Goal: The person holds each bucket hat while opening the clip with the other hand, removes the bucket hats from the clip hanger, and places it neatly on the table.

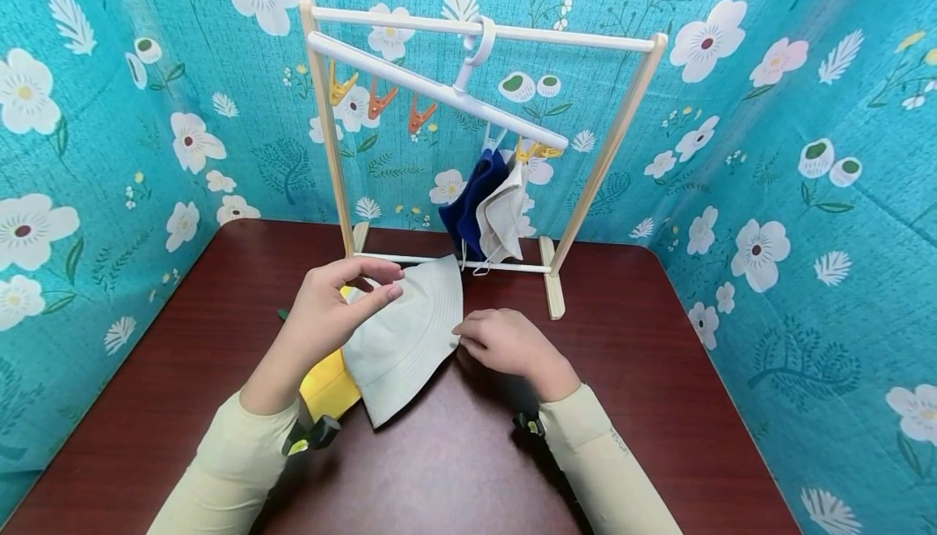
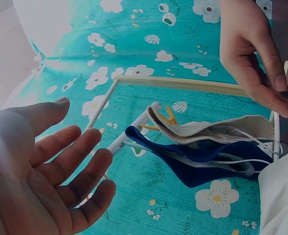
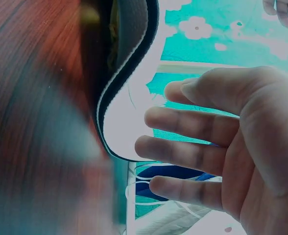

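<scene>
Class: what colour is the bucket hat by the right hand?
Pale grey; the hat shows best in the head view.

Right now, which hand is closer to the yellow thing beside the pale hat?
Left. The left hand is close by, on the yellow thing's side of the pale hat; the right hand is farther off, at the brim's opposite edge.

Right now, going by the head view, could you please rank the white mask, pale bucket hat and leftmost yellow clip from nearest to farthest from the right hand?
1. Pale bucket hat: beside the right hand, on its left.
2. White mask: hanging beyond the hand.
3. Leftmost yellow clip: upper left, on the sloping hanger.
</scene>
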Motion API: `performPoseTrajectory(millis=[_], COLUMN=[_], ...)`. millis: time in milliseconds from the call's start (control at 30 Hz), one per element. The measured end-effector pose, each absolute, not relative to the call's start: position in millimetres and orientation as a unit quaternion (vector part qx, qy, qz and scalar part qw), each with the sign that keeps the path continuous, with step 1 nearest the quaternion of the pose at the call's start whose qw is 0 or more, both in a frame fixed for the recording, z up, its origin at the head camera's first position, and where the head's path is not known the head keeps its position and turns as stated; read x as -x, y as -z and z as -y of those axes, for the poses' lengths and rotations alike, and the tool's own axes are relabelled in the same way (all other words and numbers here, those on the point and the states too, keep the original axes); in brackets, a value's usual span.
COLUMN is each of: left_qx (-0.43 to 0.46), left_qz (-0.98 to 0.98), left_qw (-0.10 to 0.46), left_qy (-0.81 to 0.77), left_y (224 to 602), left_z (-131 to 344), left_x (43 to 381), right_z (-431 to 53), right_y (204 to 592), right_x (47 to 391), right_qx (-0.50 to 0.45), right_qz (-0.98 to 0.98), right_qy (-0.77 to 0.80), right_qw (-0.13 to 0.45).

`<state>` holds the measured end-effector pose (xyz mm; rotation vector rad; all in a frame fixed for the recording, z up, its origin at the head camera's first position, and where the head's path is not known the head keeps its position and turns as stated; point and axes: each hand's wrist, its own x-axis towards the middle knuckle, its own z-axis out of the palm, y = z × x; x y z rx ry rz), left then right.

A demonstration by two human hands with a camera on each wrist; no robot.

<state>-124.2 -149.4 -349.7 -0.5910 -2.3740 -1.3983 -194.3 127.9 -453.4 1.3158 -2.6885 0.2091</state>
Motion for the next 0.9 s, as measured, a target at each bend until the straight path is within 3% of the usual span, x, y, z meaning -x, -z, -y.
performPoseTrajectory(millis=[300,567,900], left_qx=[0.204,0.199,0.182], left_qz=[0.833,0.836,0.839], left_qw=[0.159,0.160,0.156], left_qy=[0.489,0.486,0.488], left_y=[348,324,328], left_z=[145,137,134], left_x=[123,106,109], right_z=[-130,-133,-135], right_y=[446,443,440], right_x=[193,194,193], right_qx=[-0.432,-0.415,-0.394], right_qz=[0.895,0.902,0.910], right_qy=[-0.074,-0.073,-0.075], right_qw=[0.079,0.096,0.106])
